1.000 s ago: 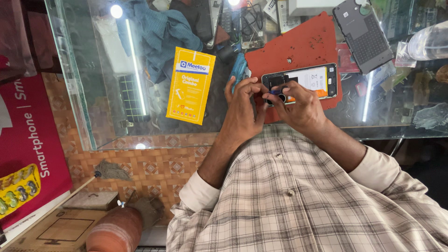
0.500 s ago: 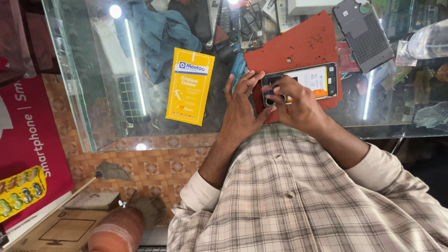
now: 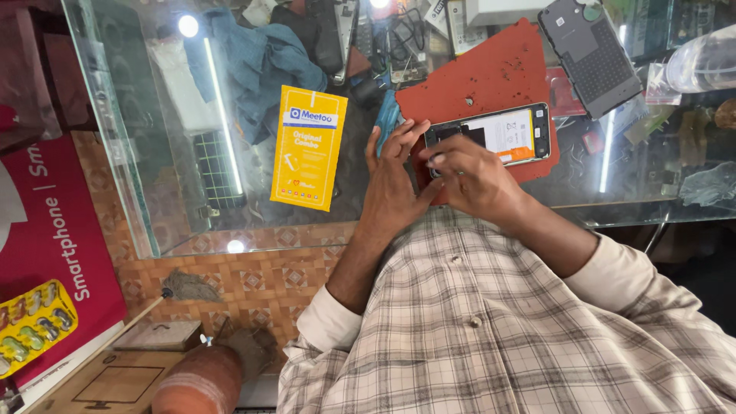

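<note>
Phone (image 3: 498,136), back cover off, lies on a red mat (image 3: 491,77) on the glass counter (image 3: 230,199), right of frame centre. Left hand (image 3: 395,188) rests at the phone's left end, fingers spread and extended, steadying the frame rather than clasping it. Right hand (image 3: 475,180) sits over the lower left corner of the phone, fingertips pinched together on a small pale item; what the item is cannot be told. A grey back cover (image 3: 594,54) lies apart at upper right. A yellow packet (image 3: 308,147) lies flat on the glass, left of the hands. A blue cloth (image 3: 261,61) sits at upper left.

Judgement: the work is fine handling inside the open phone. Done well, it calls for the left hand to keep the body pinned to the mat, and for the right-hand pinch to stay light and low, clear of the exposed board.
</note>
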